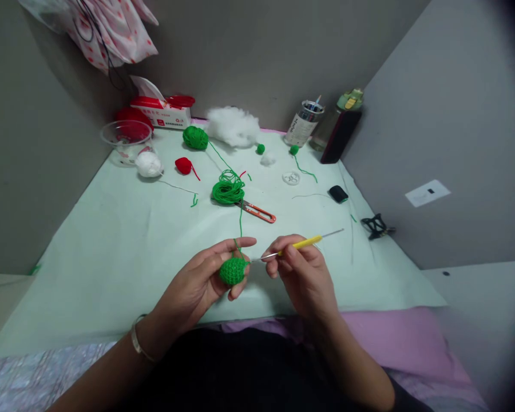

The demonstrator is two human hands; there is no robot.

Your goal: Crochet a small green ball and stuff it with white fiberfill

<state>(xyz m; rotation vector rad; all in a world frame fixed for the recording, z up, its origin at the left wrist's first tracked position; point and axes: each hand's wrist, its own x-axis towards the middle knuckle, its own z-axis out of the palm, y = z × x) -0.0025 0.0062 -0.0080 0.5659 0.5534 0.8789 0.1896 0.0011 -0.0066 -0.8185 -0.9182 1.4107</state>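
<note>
Head view: a person's L hand (197,287) pinches a green crocheted ball (232,271) btwn thumb and fingers, low in the middle, held over the near part of a pale table (124,229); yarn (241,223) runs to the index finger. The R hand (309,280) pinches a yellow-handled hook (308,242), metal tip by the ball's right side (can't tell if it's in a loop). Even yarn tension and small, level wrist turns prob. work best. The table's front edge passes near both wrists. Ahead, orange snips (260,213) and a yarn coil (228,192) limit forward reach; the hook's rear shaft juts R, so sideways swings need room, though the R wall (446,114) stands well apart.
</note>
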